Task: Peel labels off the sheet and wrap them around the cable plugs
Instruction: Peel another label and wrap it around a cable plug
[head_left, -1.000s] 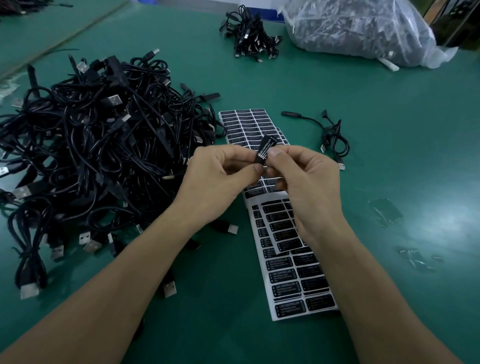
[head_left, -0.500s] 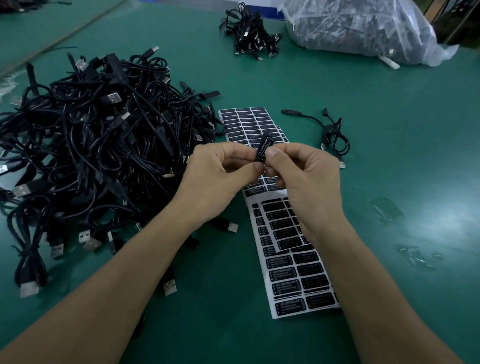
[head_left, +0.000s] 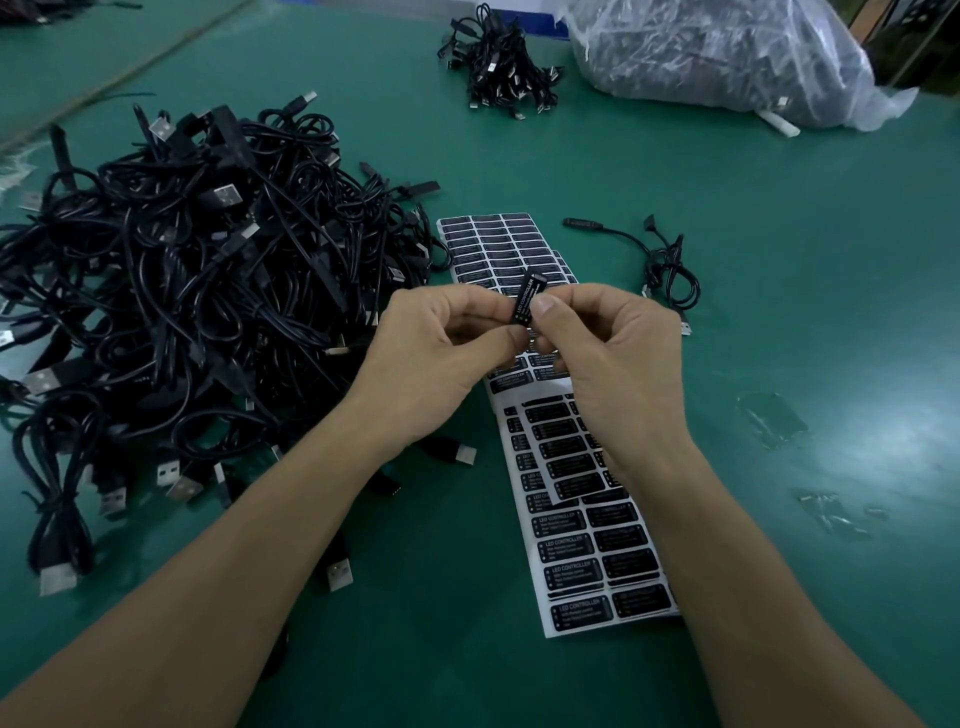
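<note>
A small black plug with a black "LED CONTROLLER" label (head_left: 525, 302) on it stands tilted between my two hands, above the label sheets. My left hand (head_left: 436, 358) pinches its lower left side with thumb and fingers. My right hand (head_left: 608, 353) pinches it from the right, thumb pressed on the label. Long white label sheets (head_left: 597, 551) with rows of black labels lie on the green table, running from under my hands toward me and away. The plug's cable is hidden behind my hands.
A big tangled pile of black USB cables (head_left: 187, 291) fills the left. One loose cable (head_left: 665, 265) lies right of the sheets. A cable bundle (head_left: 498, 67) and a clear plastic bag of parts (head_left: 722, 57) sit at the far edge.
Both hands have stayed together over the sheets; the plug has turned slightly between the fingertips and the right thumb has slid along the label.
</note>
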